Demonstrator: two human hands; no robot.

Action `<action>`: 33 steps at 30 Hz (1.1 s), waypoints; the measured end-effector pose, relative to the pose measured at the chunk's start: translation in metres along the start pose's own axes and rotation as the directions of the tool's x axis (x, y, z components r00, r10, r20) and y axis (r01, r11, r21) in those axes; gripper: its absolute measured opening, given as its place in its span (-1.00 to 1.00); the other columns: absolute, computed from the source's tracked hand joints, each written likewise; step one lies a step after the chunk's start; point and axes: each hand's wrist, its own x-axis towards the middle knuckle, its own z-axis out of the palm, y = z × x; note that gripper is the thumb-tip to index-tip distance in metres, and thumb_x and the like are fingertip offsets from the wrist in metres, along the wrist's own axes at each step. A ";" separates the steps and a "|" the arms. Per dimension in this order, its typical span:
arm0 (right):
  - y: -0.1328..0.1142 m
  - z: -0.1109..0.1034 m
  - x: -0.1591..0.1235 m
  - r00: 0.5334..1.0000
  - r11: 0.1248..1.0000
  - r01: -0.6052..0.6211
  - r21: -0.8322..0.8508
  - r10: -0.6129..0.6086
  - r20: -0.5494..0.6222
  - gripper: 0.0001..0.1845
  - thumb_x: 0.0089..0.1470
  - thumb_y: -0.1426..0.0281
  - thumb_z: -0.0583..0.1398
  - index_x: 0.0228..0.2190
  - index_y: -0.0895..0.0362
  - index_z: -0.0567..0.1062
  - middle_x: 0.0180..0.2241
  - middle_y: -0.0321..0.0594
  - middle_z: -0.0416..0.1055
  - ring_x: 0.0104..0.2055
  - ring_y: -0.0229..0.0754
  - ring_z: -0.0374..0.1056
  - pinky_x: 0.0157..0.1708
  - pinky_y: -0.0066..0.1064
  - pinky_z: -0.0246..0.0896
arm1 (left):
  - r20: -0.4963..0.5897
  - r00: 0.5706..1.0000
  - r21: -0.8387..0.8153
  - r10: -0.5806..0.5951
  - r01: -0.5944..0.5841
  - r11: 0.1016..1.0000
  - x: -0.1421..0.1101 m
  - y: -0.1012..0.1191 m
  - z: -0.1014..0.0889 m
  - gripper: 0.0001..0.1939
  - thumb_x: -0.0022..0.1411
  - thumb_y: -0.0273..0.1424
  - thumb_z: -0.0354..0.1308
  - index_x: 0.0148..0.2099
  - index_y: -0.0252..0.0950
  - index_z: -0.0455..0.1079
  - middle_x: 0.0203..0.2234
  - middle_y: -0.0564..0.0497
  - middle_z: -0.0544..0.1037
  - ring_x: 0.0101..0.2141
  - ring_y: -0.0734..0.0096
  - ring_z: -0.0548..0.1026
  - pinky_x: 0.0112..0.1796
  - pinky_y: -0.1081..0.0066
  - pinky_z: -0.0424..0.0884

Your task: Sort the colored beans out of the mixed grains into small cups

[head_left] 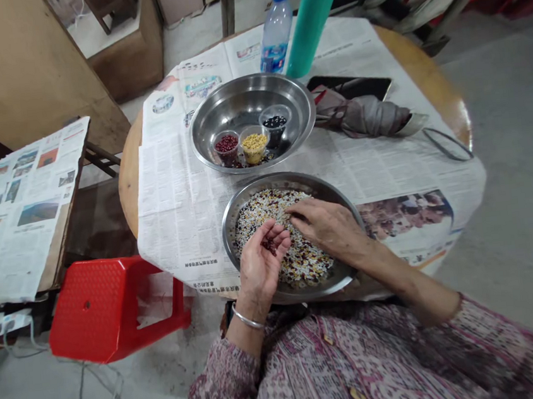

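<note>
A steel pan [237,212] of mixed beans and grains sits at the near edge of the round table. My left hand [261,260] is cupped palm up over the pan, with several dark red beans lying in the palm. My right hand [321,222] rests on the mix with its fingertips pinched together in the grains. Behind it a second steel bowl [294,98] holds three small clear cups: red beans [226,144], yellow beans [254,142] and black beans [275,122].
Newspaper [175,196] covers the table. At the back stand a water bottle [276,30] and a green bottle [311,17]; a folded grey umbrella [367,116] lies to the right. A red plastic stool [101,306] is at the left, beside a paper-covered board [14,207].
</note>
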 end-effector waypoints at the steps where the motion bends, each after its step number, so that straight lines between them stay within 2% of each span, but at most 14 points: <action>1: -0.004 0.002 0.003 1.000 1.000 0.005 0.008 -0.005 0.020 -0.73 0.20 0.45 0.10 -0.19 0.15 0.59 -0.20 -0.04 0.58 -0.14 -0.03 0.51 -0.11 -0.25 0.39 | -0.003 1.000 -0.002 0.009 -0.009 1.000 0.000 0.000 0.000 -0.78 0.40 -0.46 0.06 -0.20 -0.41 0.53 -0.36 -0.07 0.58 -0.34 0.51 0.56 -0.13 0.47 0.46; 4: -0.013 0.004 0.008 0.998 0.997 0.029 0.076 -0.034 0.061 -0.76 0.20 0.46 0.10 -0.27 0.11 0.59 -0.26 -0.10 0.59 -0.19 -0.08 0.50 -0.16 -0.30 0.38 | -0.013 0.998 -0.032 0.057 -0.057 0.998 -0.001 0.000 0.001 -0.77 0.41 -0.48 0.05 -0.20 -0.42 0.54 -0.38 -0.05 0.57 -0.36 0.54 0.55 -0.17 0.50 0.45; 8: -0.017 0.002 0.007 1.000 0.974 0.027 0.226 -0.030 0.010 -0.77 0.17 0.45 0.12 -0.28 0.09 0.59 -0.27 -0.13 0.60 -0.22 -0.09 0.51 -0.17 -0.26 0.39 | -0.038 0.992 -0.059 0.118 -0.121 0.991 0.000 0.000 -0.001 -0.77 0.40 -0.48 0.06 -0.19 -0.40 0.54 -0.39 -0.01 0.57 -0.38 0.57 0.53 -0.18 0.50 0.44; 13: -0.013 -0.006 0.001 1.000 0.939 0.026 0.343 -0.022 -0.013 -0.77 0.13 0.44 0.13 -0.28 0.09 0.60 -0.28 -0.15 0.62 -0.25 -0.12 0.53 -0.19 -0.27 0.42 | -0.048 0.991 -0.049 0.125 -0.127 0.991 0.000 -0.001 0.000 -0.78 0.40 -0.47 0.06 -0.19 -0.39 0.54 -0.39 0.00 0.56 -0.38 0.57 0.53 -0.14 0.47 0.44; 18: -0.011 -0.009 -0.004 0.999 0.917 -0.035 0.398 0.047 -0.020 -0.75 0.14 0.41 0.14 -0.23 0.09 0.62 -0.23 -0.16 0.64 -0.24 -0.12 0.56 -0.18 -0.27 0.45 | -0.043 0.992 -0.058 0.115 -0.118 0.991 -0.001 0.000 0.001 -0.79 0.40 -0.48 0.06 -0.19 -0.40 0.54 -0.41 0.01 0.56 -0.39 0.57 0.53 -0.22 0.52 0.44; 22: -0.009 -0.007 -0.008 0.989 0.882 -0.136 0.452 0.144 0.017 -0.72 0.13 0.35 0.18 -0.16 0.09 0.64 -0.25 -0.17 0.65 -0.31 -0.13 0.57 -0.28 -0.30 0.47 | -0.037 0.992 -0.044 0.118 -0.120 0.992 -0.001 0.000 0.000 -0.79 0.39 -0.47 0.06 -0.18 -0.39 0.53 -0.40 0.01 0.56 -0.38 0.57 0.53 -0.20 0.51 0.44; 25: -0.007 -0.008 -0.009 0.973 0.799 -0.222 0.558 0.222 0.070 -0.69 0.09 0.30 0.24 -0.14 0.08 0.64 -0.26 -0.17 0.65 -0.29 -0.10 0.58 -0.27 -0.27 0.51 | -0.031 0.993 -0.045 0.115 -0.117 0.992 0.000 0.000 -0.001 -0.79 0.39 -0.46 0.06 -0.18 -0.39 0.53 -0.40 0.01 0.56 -0.38 0.56 0.54 -0.18 0.50 0.44; 30: -0.010 -0.014 -0.007 0.939 0.584 -0.334 0.740 0.271 0.211 -0.65 0.02 0.20 0.31 -0.15 0.07 0.64 -0.26 -0.15 0.65 -0.27 -0.08 0.58 -0.31 -0.27 0.53 | -0.017 0.993 -0.050 0.117 -0.118 0.992 -0.001 -0.001 -0.001 -0.77 0.40 -0.47 0.04 -0.18 -0.40 0.53 -0.40 0.00 0.56 -0.36 0.56 0.55 -0.18 0.51 0.45; 33: -0.012 -0.017 -0.006 0.929 0.558 -0.363 0.746 0.282 0.241 -0.62 0.01 0.13 0.32 -0.18 0.08 0.63 -0.28 -0.13 0.64 -0.36 -0.12 0.54 -0.38 -0.30 0.51 | -0.035 0.993 -0.030 0.110 -0.111 0.993 -0.001 -0.001 0.000 -0.79 0.39 -0.45 0.07 -0.18 -0.39 0.53 -0.38 -0.01 0.57 -0.33 0.53 0.56 -0.11 0.45 0.45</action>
